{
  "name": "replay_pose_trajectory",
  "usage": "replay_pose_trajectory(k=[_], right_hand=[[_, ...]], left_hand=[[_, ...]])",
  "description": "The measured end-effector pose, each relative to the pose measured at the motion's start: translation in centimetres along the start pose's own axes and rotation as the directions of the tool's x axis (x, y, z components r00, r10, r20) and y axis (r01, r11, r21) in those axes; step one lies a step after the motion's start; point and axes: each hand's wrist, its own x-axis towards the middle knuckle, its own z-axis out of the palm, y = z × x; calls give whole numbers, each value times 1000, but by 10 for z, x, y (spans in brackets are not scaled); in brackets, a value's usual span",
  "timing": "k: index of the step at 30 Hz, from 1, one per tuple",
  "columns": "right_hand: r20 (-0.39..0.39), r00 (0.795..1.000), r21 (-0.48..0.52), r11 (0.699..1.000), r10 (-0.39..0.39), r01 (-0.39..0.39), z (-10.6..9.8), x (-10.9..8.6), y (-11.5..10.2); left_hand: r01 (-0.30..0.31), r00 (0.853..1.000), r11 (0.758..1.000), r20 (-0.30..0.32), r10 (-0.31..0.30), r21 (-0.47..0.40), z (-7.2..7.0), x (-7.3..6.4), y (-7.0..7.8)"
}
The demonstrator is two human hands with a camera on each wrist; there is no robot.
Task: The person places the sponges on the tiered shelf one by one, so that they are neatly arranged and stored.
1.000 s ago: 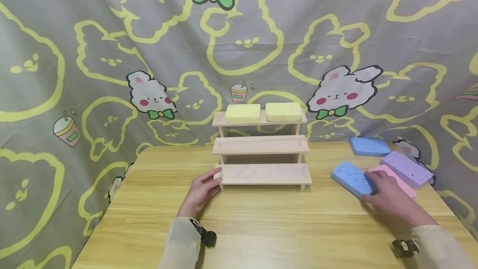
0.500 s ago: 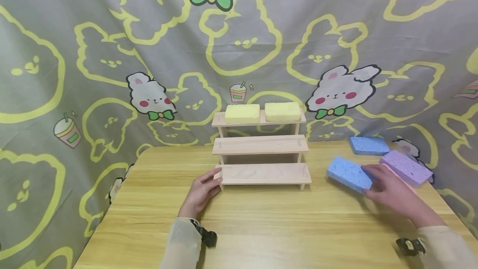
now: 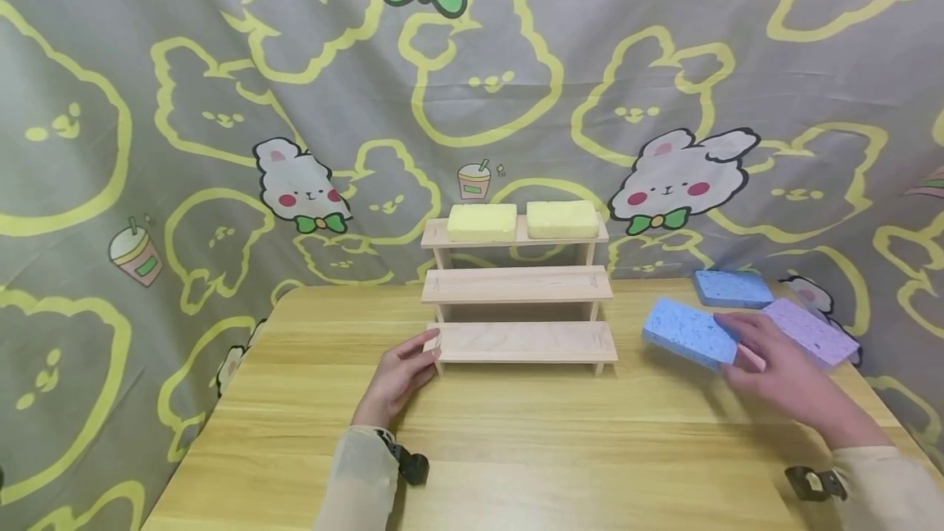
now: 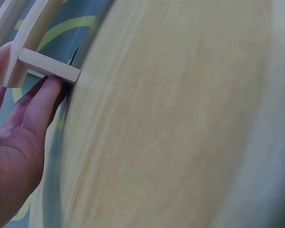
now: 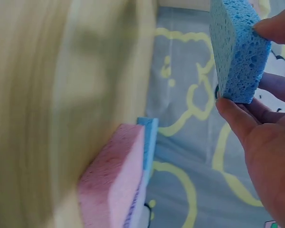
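My right hand (image 3: 785,379) pinches a blue sponge (image 3: 686,333) by its right end, thumb on one side and fingers on the other. In the right wrist view this porous sponge (image 5: 244,52) is held up off the table. At the middle stands a three-tier wooden display rack (image 3: 524,342). My left hand (image 3: 394,379) grips the left end of its lowest tier. The left wrist view has fingers against the rack's leg (image 4: 50,65) and the thumb at the board above. Two yellow sponges (image 3: 482,222) lie side by side on the top tier; the lower two tiers are bare.
Right of the rack, another blue sponge (image 3: 732,288) and a purple sponge (image 3: 811,333) lie on the wooden table (image 3: 531,449). A pink sponge (image 5: 116,175) lies beside them, mostly behind my right hand in the head view. A patterned curtain (image 3: 354,97) hangs behind.
My right hand has lifted the blue sponge from the table and brought it slightly up and left, levelling it. My left hand stays at the rack.
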Motion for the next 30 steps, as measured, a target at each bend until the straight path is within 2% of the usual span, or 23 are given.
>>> replay_pose_trajectory(k=[7,15,21,26,30], right_hand=[[-7,1000,-25,999,-25,25,-6,9,-17],[12,1000,31,999,-9,9,-8,31,-41],[57,998,89,995,31,-36,-5,52,-59],[53,997,51,997,-62,60,1,70,-67],[62,993,134,987,-97,88,9,79,-70]], left_hand=[[0,1000,1000,-3,0,13,0,0,0],[0,1000,999,-6,1,34,1,1,3],[6,1000,1000,0,-6,29,0,2,5],[10,1000,1000,0,-10,20,0,2,4],[17,1000,1000,-3,-17,8,1,1,3]])
